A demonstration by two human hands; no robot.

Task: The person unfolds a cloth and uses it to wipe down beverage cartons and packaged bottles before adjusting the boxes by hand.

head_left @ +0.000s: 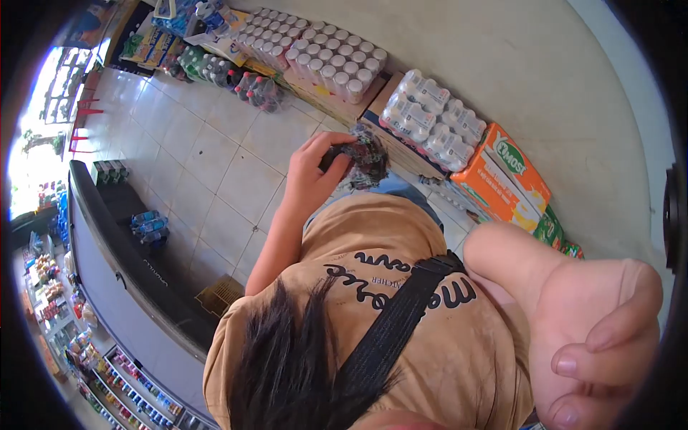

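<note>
My left hand [320, 166] is closed around a dark, crumpled bundle [367, 156] with a see-through, shiny surface; what it is made of cannot be told. It is held out in front of my waist, beside the stacked drink packs. My right hand [600, 335] is raised close to the camera at the lower right. Its fingers curl in toward the palm, and no object shows in them. Between the hands is my tan shirt [437, 322], crossed by a black strap [401, 315].
Shrink-wrapped cans [337, 61], white bottle packs [433, 118] and an orange carton [502, 175] line the wall. Dark bottles [258, 92] stand farther left. A black-edged counter or cabinet [136, 276] runs along the left, with blue bottles [150, 226] beside it. Tiled floor [215, 154] lies between.
</note>
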